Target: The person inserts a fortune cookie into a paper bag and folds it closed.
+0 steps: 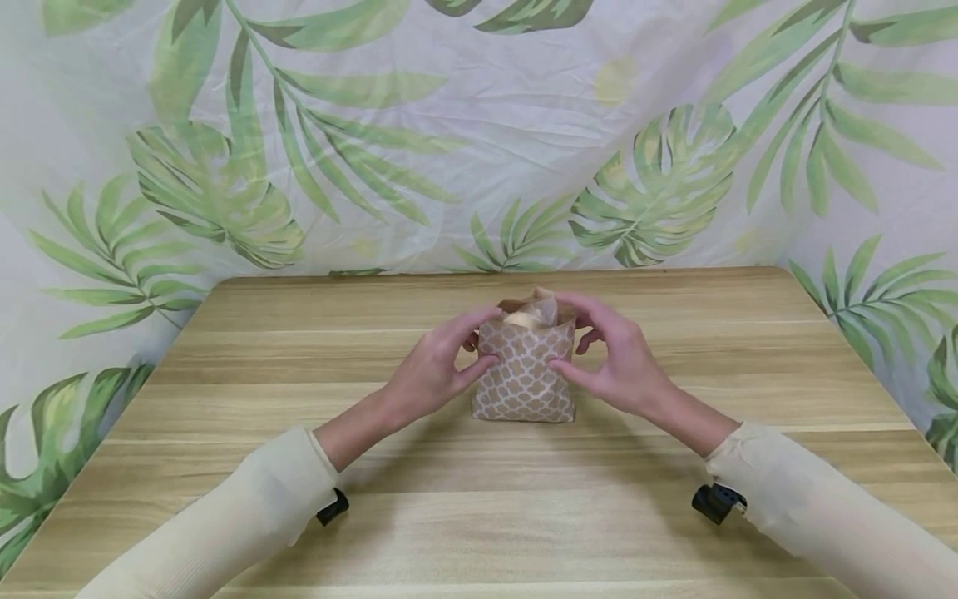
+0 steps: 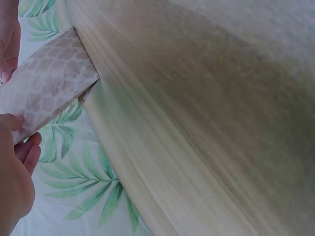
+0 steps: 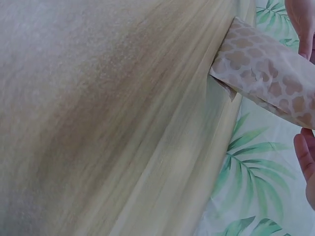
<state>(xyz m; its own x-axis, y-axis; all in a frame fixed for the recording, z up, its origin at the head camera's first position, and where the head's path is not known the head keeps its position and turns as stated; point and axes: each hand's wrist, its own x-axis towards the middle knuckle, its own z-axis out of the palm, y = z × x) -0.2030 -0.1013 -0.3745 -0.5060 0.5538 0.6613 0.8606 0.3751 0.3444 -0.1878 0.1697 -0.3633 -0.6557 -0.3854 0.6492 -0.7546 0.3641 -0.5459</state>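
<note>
A small brown paper bag with a white lattice pattern stands upright on the wooden table, its mouth open at the top. Inside the mouth shows a pale round item with clear crinkled plastic beside it; most of it is hidden by the bag. My left hand grips the bag's left side, thumb on the front and fingers behind. On the opposite side my right hand holds the bag the same way, its thumb against the front. Both wrist views show the patterned bag between the two hands.
The wooden table reaches back to a white cloth backdrop printed with green leaves, which also hangs at both sides. A small black device sits under the right sleeve, and another black device under the left sleeve.
</note>
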